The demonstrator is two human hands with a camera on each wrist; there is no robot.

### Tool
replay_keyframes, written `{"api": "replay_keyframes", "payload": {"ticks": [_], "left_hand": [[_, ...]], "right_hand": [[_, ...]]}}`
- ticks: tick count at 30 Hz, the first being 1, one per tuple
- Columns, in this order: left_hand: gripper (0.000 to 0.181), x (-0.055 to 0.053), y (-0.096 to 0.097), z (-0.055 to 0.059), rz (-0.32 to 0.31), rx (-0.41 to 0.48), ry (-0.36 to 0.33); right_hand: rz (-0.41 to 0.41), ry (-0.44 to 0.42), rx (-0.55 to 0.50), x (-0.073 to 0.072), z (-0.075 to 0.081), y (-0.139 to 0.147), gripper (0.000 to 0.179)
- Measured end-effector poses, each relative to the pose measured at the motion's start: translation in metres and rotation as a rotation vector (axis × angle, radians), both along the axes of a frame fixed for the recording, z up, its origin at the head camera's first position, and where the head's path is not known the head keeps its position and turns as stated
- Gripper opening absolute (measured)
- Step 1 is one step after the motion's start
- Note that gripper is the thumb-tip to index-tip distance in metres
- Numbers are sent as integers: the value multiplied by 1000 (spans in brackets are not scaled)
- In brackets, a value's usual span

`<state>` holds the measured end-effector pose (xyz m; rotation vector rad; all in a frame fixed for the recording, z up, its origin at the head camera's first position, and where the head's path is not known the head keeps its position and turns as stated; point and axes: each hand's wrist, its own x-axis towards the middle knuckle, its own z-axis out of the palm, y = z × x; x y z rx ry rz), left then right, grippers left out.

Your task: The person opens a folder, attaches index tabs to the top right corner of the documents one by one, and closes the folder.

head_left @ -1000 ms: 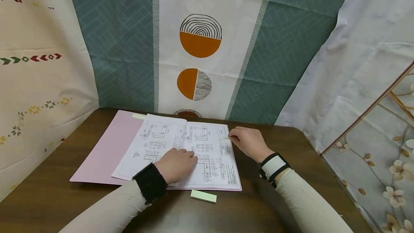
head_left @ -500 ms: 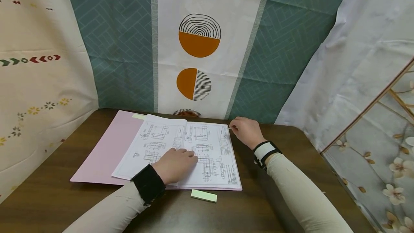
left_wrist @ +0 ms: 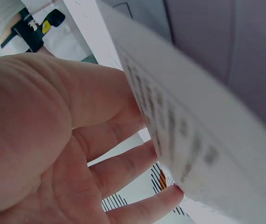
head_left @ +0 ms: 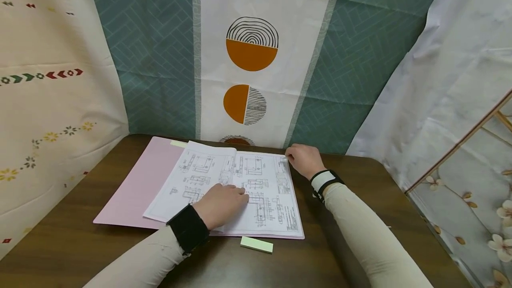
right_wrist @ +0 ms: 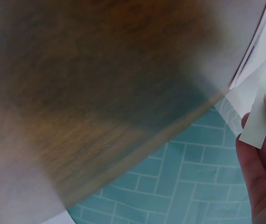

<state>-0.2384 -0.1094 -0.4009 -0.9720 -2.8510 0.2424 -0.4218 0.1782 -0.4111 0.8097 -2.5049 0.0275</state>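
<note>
A booklet of technical drawings [head_left: 280, 223] lies spread on the table, its pink cover [head_left: 132, 186] turned out to the left. My left hand [head_left: 222, 206] rests across the inner part of the pages near the fold. In the left wrist view its fingers [left_wrist: 123, 168] reach out straight against a raised white page [left_wrist: 170, 126]. At the upper right corner of the right-hand page is my right hand [head_left: 306, 160]. Between thumb and fingers it pinches a pale green sticky note [right_wrist: 258, 123], best seen in the right wrist view.
In front of the booklet a small pad of green sticky notes [head_left: 257, 245] lies on the brown wooden table [head_left: 224, 266]. A pale green sticky tab [head_left: 178, 144] sits at the pink cover's top edge. Patterned cloths [head_left: 256, 101] hang behind and at both sides.
My right hand has moved up along the page's right edge to its top corner, still pinching the sticky note. The left hand stays on the pages. The head view has shifted slightly.
</note>
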Motion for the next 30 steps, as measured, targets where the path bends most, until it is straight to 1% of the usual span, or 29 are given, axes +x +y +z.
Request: {"api": "replay_keyframes", "payload": {"ticks": [4, 9, 14, 23, 30], "left_hand": [[32, -1, -1, 0, -6, 8, -3], [30, 0, -2, 1, -6, 14, -4], [29, 0, -1, 0, 3, 8, 6], [31, 0, 2, -2, 21, 9, 0], [29, 0, 2, -2, 9, 14, 10]], "right_hand": [[-10, 2, 22, -6, -2, -2, 11], [-28, -9, 33, -7, -2, -5, 12], [-24, -17, 28, -8, -1, -7, 14], [-20, -21, 66, -13, -7, -3, 15], [-44, -56, 99, -17, -9, 0, 16]]}}
